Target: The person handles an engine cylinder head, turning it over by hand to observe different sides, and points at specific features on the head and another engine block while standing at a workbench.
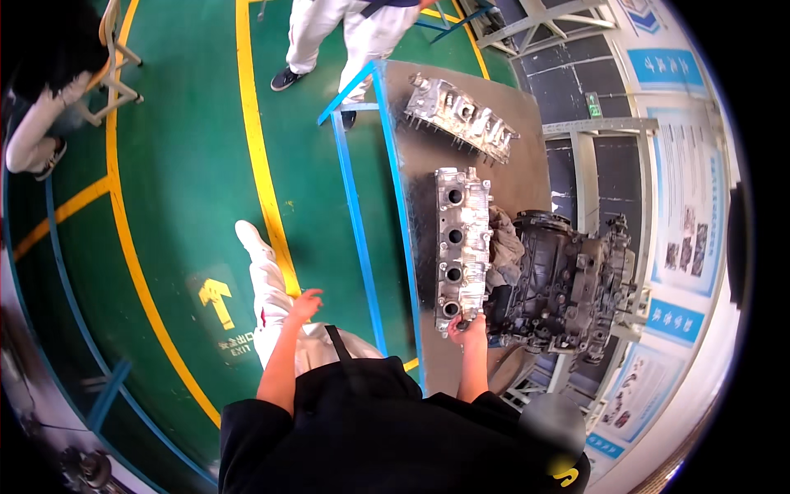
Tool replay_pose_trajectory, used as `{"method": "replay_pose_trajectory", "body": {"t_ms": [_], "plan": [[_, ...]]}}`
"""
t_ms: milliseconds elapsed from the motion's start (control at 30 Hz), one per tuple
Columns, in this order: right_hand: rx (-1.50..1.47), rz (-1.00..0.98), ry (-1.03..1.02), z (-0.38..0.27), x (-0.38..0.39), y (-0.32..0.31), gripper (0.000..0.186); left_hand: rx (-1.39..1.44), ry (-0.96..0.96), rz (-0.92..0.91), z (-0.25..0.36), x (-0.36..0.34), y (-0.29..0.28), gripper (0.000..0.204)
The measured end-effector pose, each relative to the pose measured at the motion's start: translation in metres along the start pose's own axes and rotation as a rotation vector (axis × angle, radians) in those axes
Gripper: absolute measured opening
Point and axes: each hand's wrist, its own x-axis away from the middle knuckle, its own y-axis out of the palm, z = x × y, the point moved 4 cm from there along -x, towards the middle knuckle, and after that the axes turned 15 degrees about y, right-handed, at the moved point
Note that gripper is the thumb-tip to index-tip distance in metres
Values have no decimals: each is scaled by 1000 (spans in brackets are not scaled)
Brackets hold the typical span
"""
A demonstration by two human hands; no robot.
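Note:
A long silver engine cylinder head (473, 251) with a row of several round ports lies on the brown-topped workbench (420, 342). My right hand (469, 328) is at its near end, fingers curled round the edge. Out to the left, above the floor and beside my leg, my left hand (306, 306) is empty with its fingers apart. Farther back on the bench sits a second cylinder head (462, 119), set at an angle, with studs sticking out along its near side. A crumpled grey-brown rag (505, 245) is tucked against the right side of the nearer cylinder head.
A large dark engine (568, 284) stands right of the rag. The bench has a blue metal frame (397, 177). Beyond its far left corner a person in white trousers (329, 37) stands; another person (45, 107) is seated at far left. Yellow lines (257, 140) cross the green floor.

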Motion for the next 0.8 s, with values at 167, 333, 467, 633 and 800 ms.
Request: {"method": "replay_pose_trajectory", "body": {"t_ms": [167, 333, 467, 633, 800], "plan": [[-215, -4, 78, 7, 6, 4, 69, -192, -90, 260, 2, 48, -106, 28], [-209, -246, 167, 11, 4, 4, 67, -926, -116, 151, -24, 107, -183, 40], [-209, -272, 105, -5, -32, -11, 70, -1405, 44, -36, -42, 118, -189, 34], [-198, -355, 114, 8, -35, -5, 78, -910, 259, 349, -69, 127, -184, 24], [-338, -358, 150, 5, -35, 1, 71, -246, -72, 391, -26, 150, -135, 26]]}}
